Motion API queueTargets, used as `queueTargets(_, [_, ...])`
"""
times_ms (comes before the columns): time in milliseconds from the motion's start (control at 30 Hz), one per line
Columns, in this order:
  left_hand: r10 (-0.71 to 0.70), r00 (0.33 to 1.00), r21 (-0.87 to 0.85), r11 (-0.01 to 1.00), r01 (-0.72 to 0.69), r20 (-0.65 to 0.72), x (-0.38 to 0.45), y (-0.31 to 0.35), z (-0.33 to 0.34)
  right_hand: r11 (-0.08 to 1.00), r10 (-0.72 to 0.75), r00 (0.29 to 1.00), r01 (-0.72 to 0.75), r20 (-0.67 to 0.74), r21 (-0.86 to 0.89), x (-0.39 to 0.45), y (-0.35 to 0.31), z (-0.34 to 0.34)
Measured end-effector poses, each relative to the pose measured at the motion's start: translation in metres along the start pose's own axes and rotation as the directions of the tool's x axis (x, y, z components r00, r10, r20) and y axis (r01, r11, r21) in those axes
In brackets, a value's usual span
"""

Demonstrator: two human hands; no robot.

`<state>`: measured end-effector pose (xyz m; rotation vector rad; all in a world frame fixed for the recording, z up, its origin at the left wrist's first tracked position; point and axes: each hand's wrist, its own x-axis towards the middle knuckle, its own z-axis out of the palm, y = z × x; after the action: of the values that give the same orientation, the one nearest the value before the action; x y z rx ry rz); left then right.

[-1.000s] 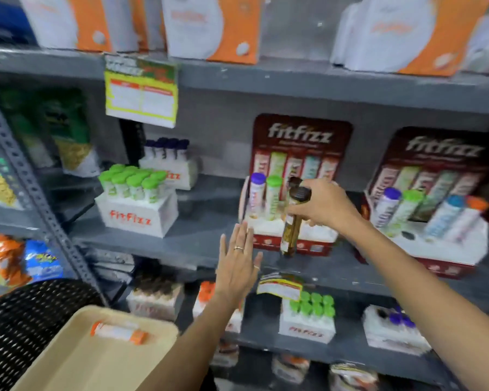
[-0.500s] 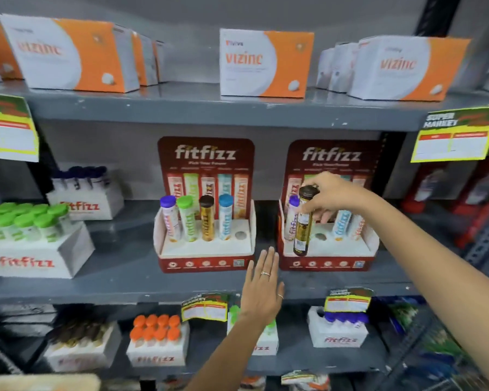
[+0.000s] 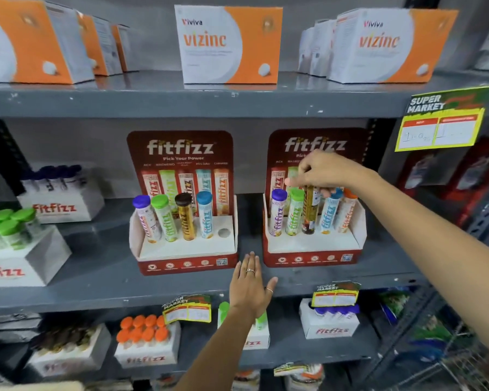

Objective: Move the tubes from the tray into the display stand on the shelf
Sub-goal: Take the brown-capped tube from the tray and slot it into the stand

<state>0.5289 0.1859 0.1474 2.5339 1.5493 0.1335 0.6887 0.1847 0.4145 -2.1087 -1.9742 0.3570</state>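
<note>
The shelf [image 3: 153,289] looks like grey painted metal, matt, with small chips along its front edge. The two display stands [image 3: 185,256] [image 3: 314,253] look like printed cardboard, dark red with a slight sheen on the backing cards and plain matt white inside. The gold tube [image 3: 310,213] has a glossy label that catches the light; the tubes [image 3: 164,221] beside it wear smooth printed labels under plastic-looking caps. The orange and white boxes [image 3: 229,45] above are smooth card. The price tag [image 3: 441,122] is thin paper, curling at a corner
</note>
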Motion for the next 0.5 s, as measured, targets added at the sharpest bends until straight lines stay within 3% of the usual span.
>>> queueTargets(167, [0.019,1.0,-0.008,1.0,-0.019,-0.016,-0.002,0.001,-0.003,0.988,-0.08,0.99,0.064,-0.114,-0.138,0.002,0.006,0.01])
queueTargets(500, [0.006,1.0,-0.005,1.0,-0.007,-0.015,-0.001,0.002,-0.005,0.994,0.046,0.991,-0.058,-0.122,-0.096,0.013,0.016,0.009])
